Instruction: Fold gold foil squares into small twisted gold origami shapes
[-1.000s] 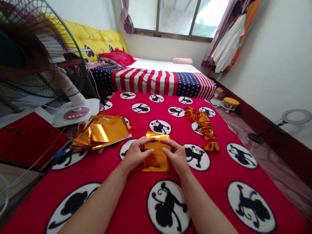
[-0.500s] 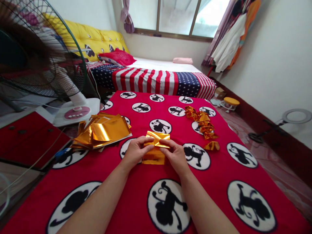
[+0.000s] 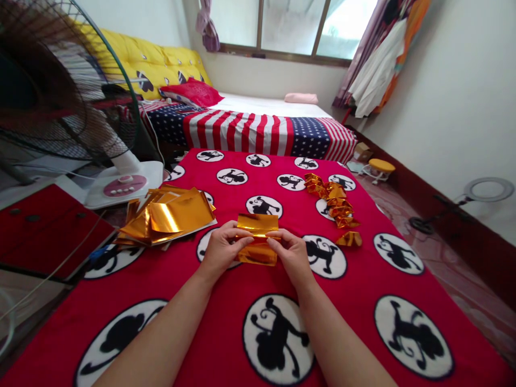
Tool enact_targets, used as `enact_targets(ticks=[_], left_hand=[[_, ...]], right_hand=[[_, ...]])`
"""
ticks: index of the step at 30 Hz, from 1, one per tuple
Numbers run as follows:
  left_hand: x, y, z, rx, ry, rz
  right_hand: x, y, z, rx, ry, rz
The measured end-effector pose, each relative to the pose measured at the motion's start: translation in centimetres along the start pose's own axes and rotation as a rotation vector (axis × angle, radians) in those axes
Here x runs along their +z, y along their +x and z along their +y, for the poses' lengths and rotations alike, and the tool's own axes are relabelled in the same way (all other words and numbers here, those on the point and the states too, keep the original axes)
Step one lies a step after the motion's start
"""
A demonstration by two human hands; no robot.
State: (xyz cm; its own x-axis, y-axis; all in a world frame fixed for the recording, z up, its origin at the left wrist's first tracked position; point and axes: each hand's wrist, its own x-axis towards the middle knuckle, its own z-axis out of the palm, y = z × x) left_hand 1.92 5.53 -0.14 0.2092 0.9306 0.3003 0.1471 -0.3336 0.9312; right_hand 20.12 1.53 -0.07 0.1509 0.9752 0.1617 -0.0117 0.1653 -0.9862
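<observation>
A shiny gold foil paper sheet (image 3: 258,253) lies between my hands, creased across its middle, with its far and near parts spread out. My left hand (image 3: 221,246) pinches its left edge at the crease, thumb toward me. On the opposite edge, my right hand (image 3: 291,250) pinches the same crease between thumb and fingers. To the left rests a loose stack of flat gold foil sheets (image 3: 177,215). Several folded gold foil pieces (image 3: 336,201) form a row at the right, and one folded piece (image 3: 350,239) sits apart at its near end.
Everything lies on a red cloth (image 3: 217,322) printed with black monkey figures in white circles. A running fan (image 3: 121,185) stands close by the left side. Beyond the cloth is a bed (image 3: 242,131) with a striped cover. A yellow stool (image 3: 381,165) is on the floor at right.
The foil's raised middle has opened out into a narrow crease across the sheet. My fingers have moved slightly apart, toward its left and right edges.
</observation>
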Motion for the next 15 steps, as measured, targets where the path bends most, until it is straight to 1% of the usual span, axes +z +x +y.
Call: enact_targets(ticks=[5,9,15], left_hand=[[-0.03,-0.07,0.02,-0.009,0.004,0.011],[-0.08,-0.11,0.02,-0.029,-0.027,0.007],[-0.08,-0.13,0.18,-0.034,-0.007,0.031]], right_hand=[[0.11,-0.10,-0.18,0.088,0.106,0.038],[0.14,-0.21,-0.35,0.110,0.168,0.085],[0.13,-0.18,-0.35,0.113,0.188,0.159]])
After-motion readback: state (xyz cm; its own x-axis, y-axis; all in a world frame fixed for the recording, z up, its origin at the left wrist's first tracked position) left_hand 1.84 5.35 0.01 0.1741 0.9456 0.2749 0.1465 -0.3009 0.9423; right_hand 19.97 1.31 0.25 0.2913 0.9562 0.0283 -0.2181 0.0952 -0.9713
